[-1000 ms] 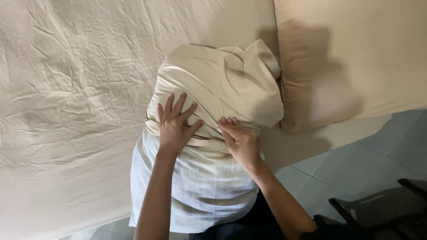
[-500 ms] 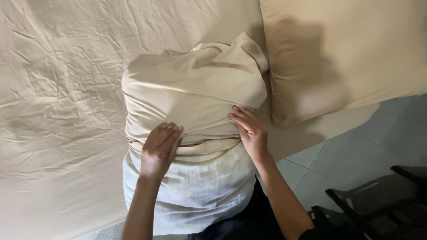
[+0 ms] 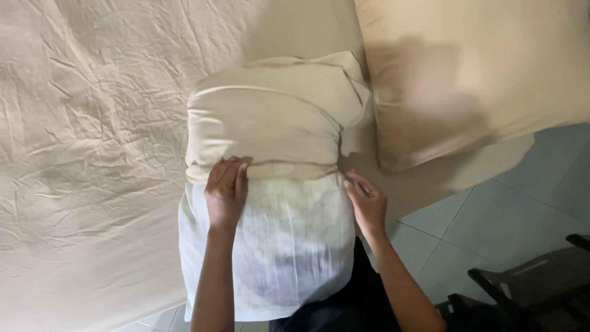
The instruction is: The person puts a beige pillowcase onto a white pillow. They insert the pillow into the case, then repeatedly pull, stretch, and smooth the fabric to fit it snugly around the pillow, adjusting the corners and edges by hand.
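A white pillow lies at the bed's near edge, its far half inside a cream pillowcase. My left hand grips the pillowcase's open hem on the left, fingers curled over the bunched cloth. My right hand is at the pillow's right side by the hem, fingers apart and touching the pillow's edge. The bare white part of the pillow sticks out toward me between my forearms.
A second cream pillow lies at the upper right on the bed. The wrinkled cream bedsheet covers the left. Grey floor tiles show at the right, with a dark piece of furniture at the bottom right corner.
The pillow has shifted left and turned squarer to me. My left hand went from flat on the case to gripping its hem. My right hand slid out to the pillow's right edge.
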